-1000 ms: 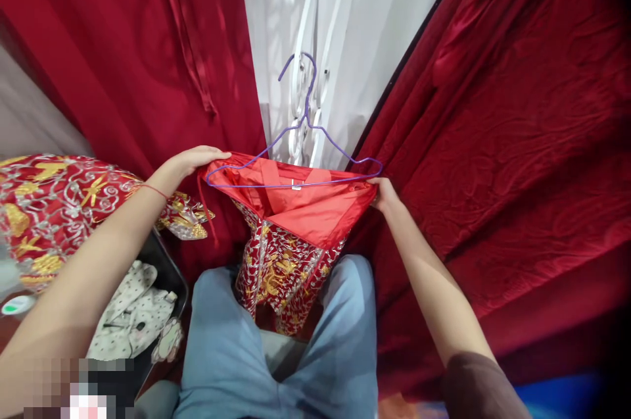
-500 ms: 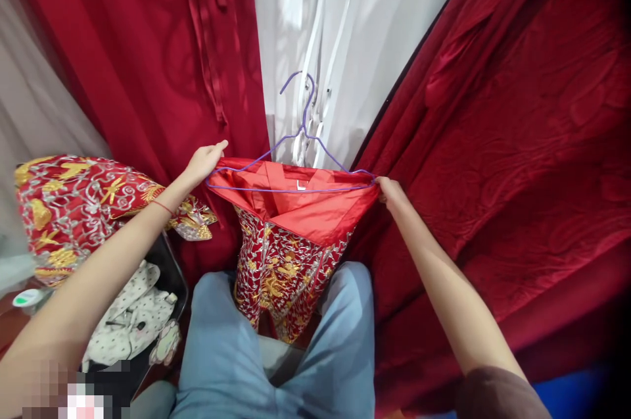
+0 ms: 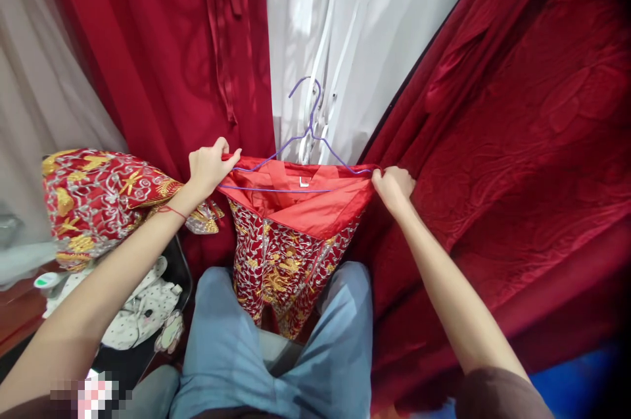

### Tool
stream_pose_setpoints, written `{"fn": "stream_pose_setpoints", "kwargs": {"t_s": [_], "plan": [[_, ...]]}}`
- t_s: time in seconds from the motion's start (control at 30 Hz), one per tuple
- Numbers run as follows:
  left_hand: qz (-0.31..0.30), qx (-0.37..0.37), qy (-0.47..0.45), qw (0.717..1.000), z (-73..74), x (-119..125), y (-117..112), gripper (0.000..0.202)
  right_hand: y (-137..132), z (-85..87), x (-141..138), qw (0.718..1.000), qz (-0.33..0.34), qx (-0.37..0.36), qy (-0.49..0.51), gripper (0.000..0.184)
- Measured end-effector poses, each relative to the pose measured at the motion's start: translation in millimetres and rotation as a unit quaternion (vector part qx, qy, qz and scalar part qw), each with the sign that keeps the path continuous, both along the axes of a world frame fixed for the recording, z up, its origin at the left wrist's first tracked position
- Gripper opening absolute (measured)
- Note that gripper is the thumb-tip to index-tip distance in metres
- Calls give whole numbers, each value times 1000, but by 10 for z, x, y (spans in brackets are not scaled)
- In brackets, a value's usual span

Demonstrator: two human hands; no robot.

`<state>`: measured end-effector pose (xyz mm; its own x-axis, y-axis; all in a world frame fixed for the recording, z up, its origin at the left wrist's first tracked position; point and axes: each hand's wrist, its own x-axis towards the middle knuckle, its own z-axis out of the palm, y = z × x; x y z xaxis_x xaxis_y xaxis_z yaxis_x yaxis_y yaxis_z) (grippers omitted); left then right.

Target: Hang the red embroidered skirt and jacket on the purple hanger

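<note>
A red embroidered garment (image 3: pixel 290 261) with gold and silver patterns hangs between my knees, its plain red lining and a small white label showing at the top. A purple wire hanger (image 3: pixel 311 123) lies inside its upper edge, hook upward. My left hand (image 3: pixel 210 166) is closed at the garment's left top corner, thumb pointing inward. At the opposite corner, my right hand (image 3: pixel 394 189) pinches the cloth by the hanger's end. Both sleeves or lower parts of the garment trail downward out of clear sight.
Another red embroidered piece (image 3: pixel 108 195) lies at left, over a dark chair or case (image 3: pixel 183 274) holding a white dotted cloth bag (image 3: pixel 142 314). Red curtains (image 3: pixel 517 162) hang on both sides of white drapery (image 3: pixel 394 24). A white-and-green lidded container (image 3: pixel 46 281) is at far left.
Both hands have shifted their hold at the garment's corners; the left has turned over the edge and the right has closed higher over its corner. The view has moved slightly left.
</note>
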<state>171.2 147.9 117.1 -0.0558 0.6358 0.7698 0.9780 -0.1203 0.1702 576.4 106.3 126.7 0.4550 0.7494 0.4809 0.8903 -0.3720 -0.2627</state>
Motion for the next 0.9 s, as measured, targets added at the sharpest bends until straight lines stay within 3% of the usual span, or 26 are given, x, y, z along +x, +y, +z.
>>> {"fn": "stream_pose_setpoints", "kwargs": {"t_s": [0.23,0.4,0.53,0.7,0.77,0.83,0.9], "plan": [[-36,-34,76,996,-176,188,-3,39,-120,140,-260,996,20,33,-79,41],[-23,-56,76,995,-191,306,40,37,-195,239,-108,996,34,86,-21,36],[-12,-41,92,995,-165,248,36,38,-151,327,80,979,102,160,70,33],[-18,-38,97,994,-197,207,45,38,-52,293,56,947,160,278,39,33],[-25,-46,87,995,-221,245,73,37,-68,222,2,940,234,247,-4,29],[-24,-50,63,997,-231,292,104,36,-124,135,-43,930,325,166,-48,27],[-15,-47,24,998,-215,318,123,35,-203,51,-78,920,372,97,-78,29]]}}
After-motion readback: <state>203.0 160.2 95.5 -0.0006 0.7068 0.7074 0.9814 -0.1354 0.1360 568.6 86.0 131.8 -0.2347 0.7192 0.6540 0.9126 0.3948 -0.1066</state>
